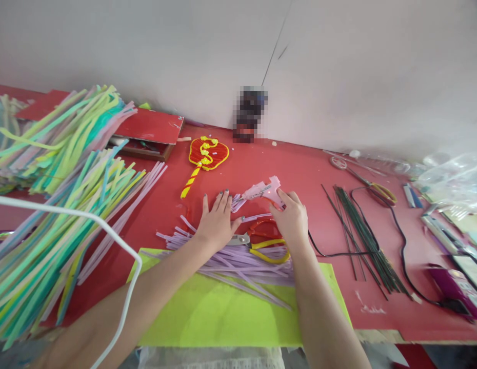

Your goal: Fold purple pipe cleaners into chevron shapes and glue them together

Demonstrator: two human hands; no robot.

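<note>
My left hand (216,220) lies flat with fingers spread on a heap of lilac pipe cleaner pieces (238,264) on the red table (300,169). My right hand (290,218) is closed around the handle of a pink glue gun (261,192), whose nozzle points left toward a small lilac bundle. Between the hands lie scissors with red and yellow handles (263,240). A lime green sheet (215,312) lies under my forearms. Farther back rests a red fan-shaped piece with yellow trim (205,154).
Big piles of green, yellow, blue and pink pipe cleaners (57,205) fill the left. A red box (150,134) sits behind them. Dark green wire stems (365,241), a black cord (400,236) and another pair of scissors (373,187) lie right. A white cable (119,246) crosses the front left.
</note>
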